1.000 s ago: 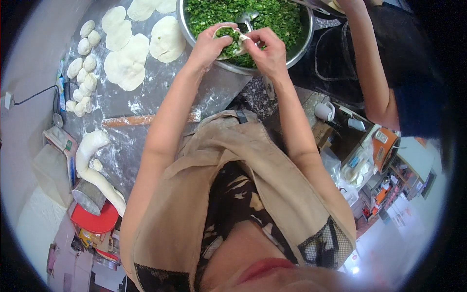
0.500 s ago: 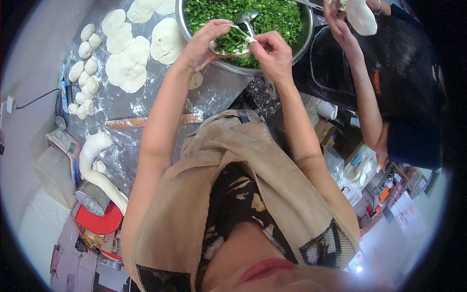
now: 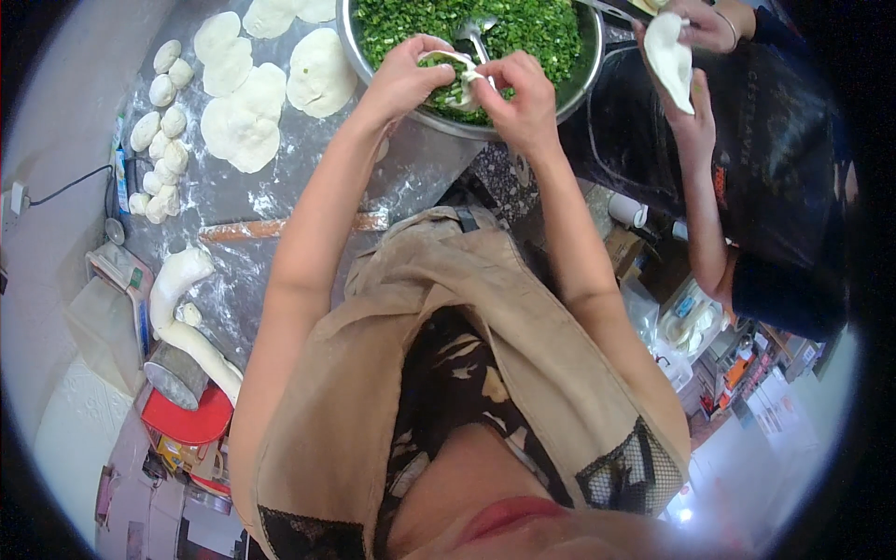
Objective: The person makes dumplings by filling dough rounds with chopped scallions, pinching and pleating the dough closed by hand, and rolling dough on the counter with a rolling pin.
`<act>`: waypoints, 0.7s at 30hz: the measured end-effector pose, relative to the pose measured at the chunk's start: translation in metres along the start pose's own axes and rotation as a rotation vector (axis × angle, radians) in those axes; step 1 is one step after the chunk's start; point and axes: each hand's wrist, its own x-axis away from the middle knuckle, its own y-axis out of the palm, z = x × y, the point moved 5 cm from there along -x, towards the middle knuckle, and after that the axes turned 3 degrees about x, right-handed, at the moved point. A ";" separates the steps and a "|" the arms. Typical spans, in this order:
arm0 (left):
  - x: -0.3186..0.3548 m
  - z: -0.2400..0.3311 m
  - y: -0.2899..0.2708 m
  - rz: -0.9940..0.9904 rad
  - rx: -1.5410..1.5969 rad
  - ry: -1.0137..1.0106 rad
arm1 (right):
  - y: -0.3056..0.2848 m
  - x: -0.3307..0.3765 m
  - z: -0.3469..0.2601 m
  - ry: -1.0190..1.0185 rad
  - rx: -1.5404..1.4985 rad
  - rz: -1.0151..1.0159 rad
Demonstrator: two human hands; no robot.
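Over the near rim of a large steel bowl [image 3: 589, 89] full of chopped greens [image 3: 537, 42], both hands work on one dough wrapper [image 3: 462, 60] with green filling inside. My left hand [image 3: 408, 78] cups the wrapper, its thumb over the near side. My right hand [image 3: 520, 101] pinches the right edge, where the dough is gathered into folds. Between the folded part and the left thumb the wrapper gapes, showing greens. A metal spoon [image 3: 477, 35] rests in the bowl just beyond my hands.
Flat dough rounds [image 3: 245, 121] and several dough balls [image 3: 161, 91] lie left on the floured table [image 3: 308, 191]. A rolling pin [image 3: 252, 230] and a long dough roll [image 3: 177, 289] are nearer. At right, a co-worker's hands [image 3: 695, 121] hold a folded dough piece [image 3: 668, 56].
The gathered part of my wrapper has grown and its opening has narrowed. My left thumb has moved onto the wrapper. The co-worker's dough piece has moved down and left.
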 end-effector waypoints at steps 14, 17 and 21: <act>0.033 -0.013 0.028 -0.211 1.001 -0.143 | 0.031 0.030 0.040 0.552 -0.875 0.051; 0.029 -0.021 0.029 0.035 0.589 -0.114 | 0.030 0.026 0.029 0.365 -0.779 0.075; 0.016 -0.003 0.020 0.264 -0.235 0.368 | 0.024 0.022 0.004 0.160 -0.284 0.081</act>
